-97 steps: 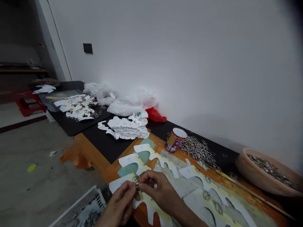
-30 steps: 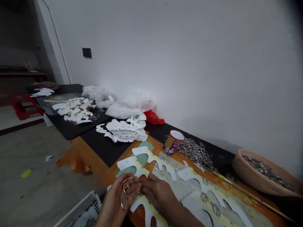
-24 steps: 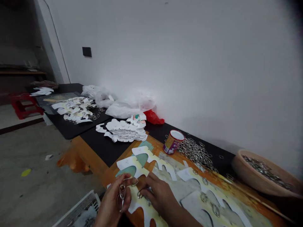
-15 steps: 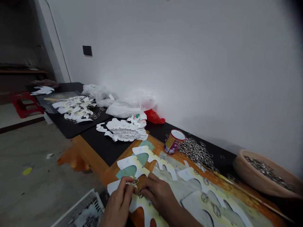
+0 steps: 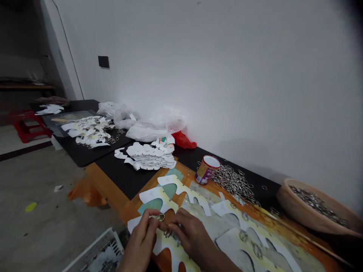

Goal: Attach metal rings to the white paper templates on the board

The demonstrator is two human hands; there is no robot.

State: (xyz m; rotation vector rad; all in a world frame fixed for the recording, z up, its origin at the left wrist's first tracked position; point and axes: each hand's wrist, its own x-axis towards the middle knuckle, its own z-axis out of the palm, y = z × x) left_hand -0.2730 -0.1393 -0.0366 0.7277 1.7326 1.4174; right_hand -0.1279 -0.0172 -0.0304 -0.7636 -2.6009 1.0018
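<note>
Over a white cut-out strip [image 5: 167,245] with yellowish patches, both hands are close together. My left hand [image 5: 141,238] is closed, with a metal ring [image 5: 161,217] between its fingertips. My right hand [image 5: 193,234] is pinched, its fingertips beside a second metal ring [image 5: 167,234] over the strip; what they grip is hidden. Behind the hands lie more scalloped white strips [image 5: 154,194] on greenish sheets. To the right, another strip [image 5: 235,245] carries several metal rings along its yellowish band.
A purple-and-yellow can [image 5: 204,174] stands by a heap of metal rings [image 5: 234,183]. A clay-coloured bowl [image 5: 297,211] of rings is at the right, a white basket [image 5: 93,249] at lower left. Stacked white cut-outs [image 5: 150,156], plastic bags [image 5: 150,130] and a red stool [image 5: 28,126] are farther back.
The whole view has shifted slightly. Both hands stay at nearly the same place over the strip, with the right fingertips moved a little at the second ring.
</note>
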